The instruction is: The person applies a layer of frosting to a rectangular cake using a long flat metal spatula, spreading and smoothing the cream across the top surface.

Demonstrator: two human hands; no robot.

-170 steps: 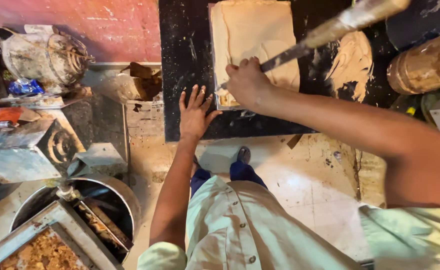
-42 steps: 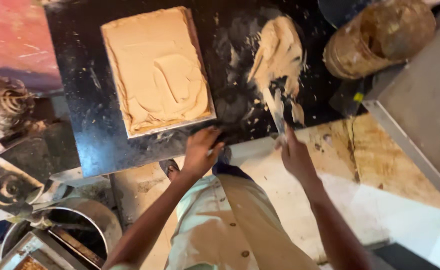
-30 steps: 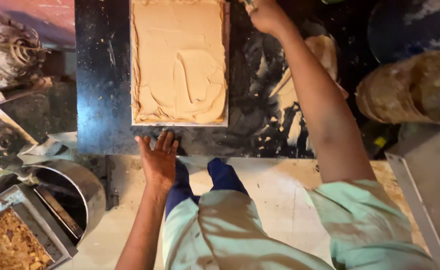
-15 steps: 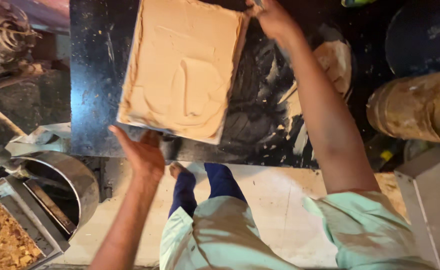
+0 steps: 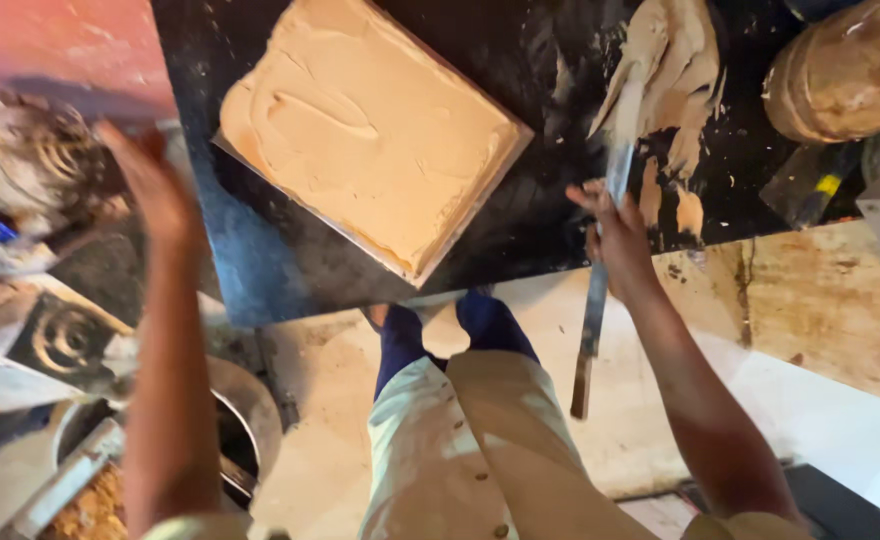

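Observation:
A rectangular tray [image 5: 465, 215] filled with smooth tan paste lies turned at an angle on the black countertop [image 5: 260, 260]. My right hand [image 5: 615, 235] grips a long metal spatula [image 5: 600, 290] near its middle, its blade end reaching into a smeared lump of the same tan paste [image 5: 665, 70] on the counter. My left hand [image 5: 150, 185] is raised off the counter to the left of the tray, blurred, fingers apart, holding nothing.
A paste-coated round container [image 5: 845, 70] lies at the far right of the counter. A metal pot [image 5: 245, 410] and a tray of brown crumbs [image 5: 85, 500] sit at lower left on the floor. My legs and feet [image 5: 440, 330] stand below the counter edge.
The tray has been turned to an angle on the counter. My left hand let go of the tray and swung up to the left. My right hand came back to the counter's near edge, holding the spatula.

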